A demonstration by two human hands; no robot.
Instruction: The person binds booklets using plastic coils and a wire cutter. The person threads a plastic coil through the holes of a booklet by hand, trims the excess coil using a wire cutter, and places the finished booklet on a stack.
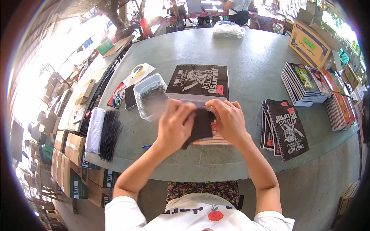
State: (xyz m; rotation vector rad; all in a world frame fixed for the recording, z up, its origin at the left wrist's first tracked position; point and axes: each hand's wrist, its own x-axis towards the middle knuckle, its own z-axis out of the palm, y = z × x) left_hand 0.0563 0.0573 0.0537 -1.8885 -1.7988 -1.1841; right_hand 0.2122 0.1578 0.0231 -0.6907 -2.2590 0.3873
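Both my hands hold a black notebook point(201, 129) tilted above the grey table point(246, 77). My left hand point(174, 125) grips its left side, slightly blurred. My right hand point(228, 118) pinches its upper right edge. Under the notebook lies a thin stack of pages with a reddish edge point(216, 139). Just beyond my hands rests a stack of black-covered notebooks with white artwork point(198, 82). A clear plastic tub point(150, 96) holding dark spiral bindings stands left of my left hand.
Black spiral coils point(110, 134) and a white roll point(95, 130) lie at the table's left edge. Bound notebooks are stacked at right point(287, 129) and far right point(304, 82). Cardboard boxes point(310, 42) stand at the back right. Scissors point(117, 101), tape point(137, 71); a person sits far back.
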